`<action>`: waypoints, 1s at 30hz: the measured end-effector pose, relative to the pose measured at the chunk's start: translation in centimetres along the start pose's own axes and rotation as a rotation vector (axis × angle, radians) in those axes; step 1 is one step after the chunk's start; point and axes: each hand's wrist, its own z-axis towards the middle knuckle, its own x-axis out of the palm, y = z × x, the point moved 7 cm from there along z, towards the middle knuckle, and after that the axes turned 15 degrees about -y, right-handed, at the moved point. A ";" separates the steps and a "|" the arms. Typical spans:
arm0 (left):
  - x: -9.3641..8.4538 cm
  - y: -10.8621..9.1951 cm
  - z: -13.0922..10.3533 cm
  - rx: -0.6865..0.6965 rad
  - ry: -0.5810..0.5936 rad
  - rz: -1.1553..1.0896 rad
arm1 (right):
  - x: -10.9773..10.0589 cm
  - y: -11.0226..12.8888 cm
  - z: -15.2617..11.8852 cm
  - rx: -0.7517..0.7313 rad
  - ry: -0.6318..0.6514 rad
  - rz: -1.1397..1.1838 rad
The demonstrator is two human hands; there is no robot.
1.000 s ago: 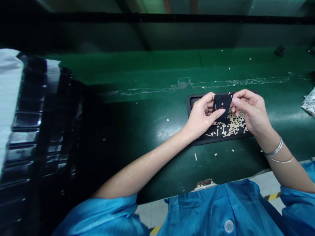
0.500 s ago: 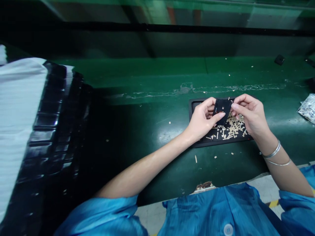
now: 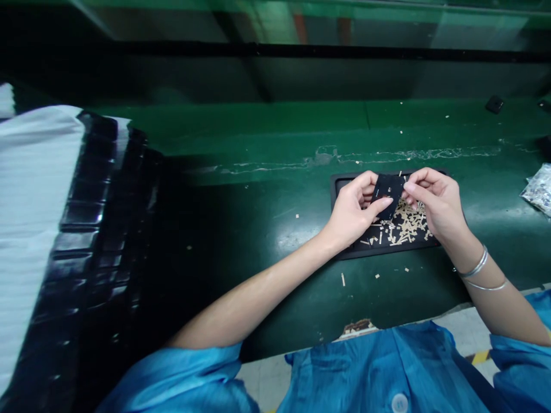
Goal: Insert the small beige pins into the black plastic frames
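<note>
A thin black flat piece [image 3: 386, 194] with small cut-outs is gripped between the thumb and fingers of my left hand [image 3: 355, 205]. It is held tilted above a shallow black tray [image 3: 379, 250]. At the piece's right edge, the thumb and index finger of my right hand [image 3: 437, 198] are pinched together. Whatever lies between those fingertips is too small to make out. Many small beige strips and squares [image 3: 408, 223] lie scattered in the tray beneath both hands.
Stacked black plastic trays [image 3: 81, 235] with a white sheet [image 3: 38, 212] over them rise at the left. A clear bag [image 3: 539, 189] of small parts lies at the right edge. A small black block [image 3: 495, 104] sits at the back right. Beige scraps dot the green table [image 3: 258, 229].
The view has shifted very slightly. Both hands stay almost in place, the left still holding the black piece and the right still pinching at its edge.
</note>
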 end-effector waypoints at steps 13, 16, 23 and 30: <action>0.1 0.8 0.1 -0.160 0.025 -0.124 | 0.8 -0.4 0.1 0.168 0.125 0.182; 0.4 0.8 0.1 -0.151 0.070 -0.125 | 0.8 -0.5 0.2 0.202 0.128 0.192; 1.1 1.6 0.0 -0.217 0.202 -0.178 | 0.6 -0.5 0.1 0.166 0.155 0.169; 0.4 0.1 -0.3 0.098 0.024 0.161 | 0.1 0.5 -0.5 -0.054 0.073 0.096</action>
